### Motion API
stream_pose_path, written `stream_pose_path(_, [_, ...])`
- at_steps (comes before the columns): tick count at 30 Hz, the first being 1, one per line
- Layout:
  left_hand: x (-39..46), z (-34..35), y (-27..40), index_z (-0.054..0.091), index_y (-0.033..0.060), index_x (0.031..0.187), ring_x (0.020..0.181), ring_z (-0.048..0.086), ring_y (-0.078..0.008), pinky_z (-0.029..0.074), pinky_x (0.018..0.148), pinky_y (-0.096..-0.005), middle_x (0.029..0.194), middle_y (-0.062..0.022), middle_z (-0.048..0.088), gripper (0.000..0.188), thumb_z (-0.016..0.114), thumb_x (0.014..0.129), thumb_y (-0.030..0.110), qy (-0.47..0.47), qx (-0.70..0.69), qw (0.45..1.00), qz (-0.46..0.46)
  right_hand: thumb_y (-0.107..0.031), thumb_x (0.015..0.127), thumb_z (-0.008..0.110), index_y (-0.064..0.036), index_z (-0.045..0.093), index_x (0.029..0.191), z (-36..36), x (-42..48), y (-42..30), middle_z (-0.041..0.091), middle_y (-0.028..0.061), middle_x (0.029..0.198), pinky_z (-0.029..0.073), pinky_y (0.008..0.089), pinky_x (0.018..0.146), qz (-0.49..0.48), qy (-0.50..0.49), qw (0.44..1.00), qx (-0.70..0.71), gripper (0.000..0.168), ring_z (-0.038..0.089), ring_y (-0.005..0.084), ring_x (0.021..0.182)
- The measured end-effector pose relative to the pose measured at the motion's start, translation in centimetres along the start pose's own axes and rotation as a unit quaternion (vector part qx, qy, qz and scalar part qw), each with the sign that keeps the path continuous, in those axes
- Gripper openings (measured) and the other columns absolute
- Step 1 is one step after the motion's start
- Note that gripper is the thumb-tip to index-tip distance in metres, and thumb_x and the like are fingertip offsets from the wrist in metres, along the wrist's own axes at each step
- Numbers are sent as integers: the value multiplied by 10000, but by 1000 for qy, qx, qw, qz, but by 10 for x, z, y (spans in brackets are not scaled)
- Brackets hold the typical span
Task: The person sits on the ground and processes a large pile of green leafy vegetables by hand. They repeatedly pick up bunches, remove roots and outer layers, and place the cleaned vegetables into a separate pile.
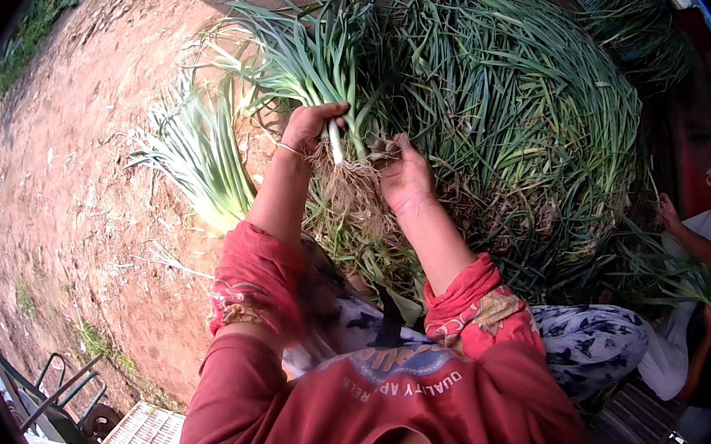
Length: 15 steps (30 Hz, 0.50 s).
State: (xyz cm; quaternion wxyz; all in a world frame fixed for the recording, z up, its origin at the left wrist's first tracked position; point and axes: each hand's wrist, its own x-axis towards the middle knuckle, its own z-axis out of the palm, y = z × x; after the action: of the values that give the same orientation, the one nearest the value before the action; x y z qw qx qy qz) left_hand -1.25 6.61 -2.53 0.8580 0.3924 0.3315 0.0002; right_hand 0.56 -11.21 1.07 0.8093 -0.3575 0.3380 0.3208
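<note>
My left hand (pixel 314 126) is closed around a bunch of leeks or large green onions (pixel 320 67), gripping the white stems just above the roots. Their leaves fan away from me, and a brown tangle of roots (pixel 353 185) hangs between my hands. At the right of these stems is my right hand (pixel 406 172), its thumb and fingers bent at the base of a stalk; whether they pinch it is unclear. Left of my left forearm, a bundle with pale stems (pixel 213 173) lies on the soil. A large heap of the same plants (pixel 506 108) lies beyond my right hand.
At the right edge a seated person's hands (pixel 710 312) hold green stalks. A blue crate (pixel 599 16) with greens stands at the upper right. A wheelbarrow (pixel 61 412) and a white plastic crate (pixel 144 431) are at the lower left; a dark crate (pixel 624 430) is at the lower right.
</note>
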Motion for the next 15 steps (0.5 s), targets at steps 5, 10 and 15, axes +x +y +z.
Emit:
stream_pose_path(5, [3,4,1,604,-79,802,502,555,-137,469,451,-236,685,-98,607,113,602,741,17,27,-40,999,3,-226,867,495,-98,460,780,-51,-41,-14,275,-55,518,354,277,565,-50,-165,985,27,159,293,88,451])
stream_pose_path(10, [1,8,11,583,-72,788,475,548,-145,477,438,-243,668,-105,598,84,591,752,4,46,-69,996,28,-206,867,491,-77,465,776,-104,-99,-56,248,-58,509,309,253,500,84,-107,973,-185,160,219,60,403])
stream_pose_path(15, [5,25,-4,576,-70,843,544,563,-141,476,490,-219,735,-102,599,113,568,783,25,23,-31,998,39,-208,787,590,51,387,1187,-107,-79,-60,480,191,1139,366,340,890,-291,-121,641,-700,518,480,294,1040])
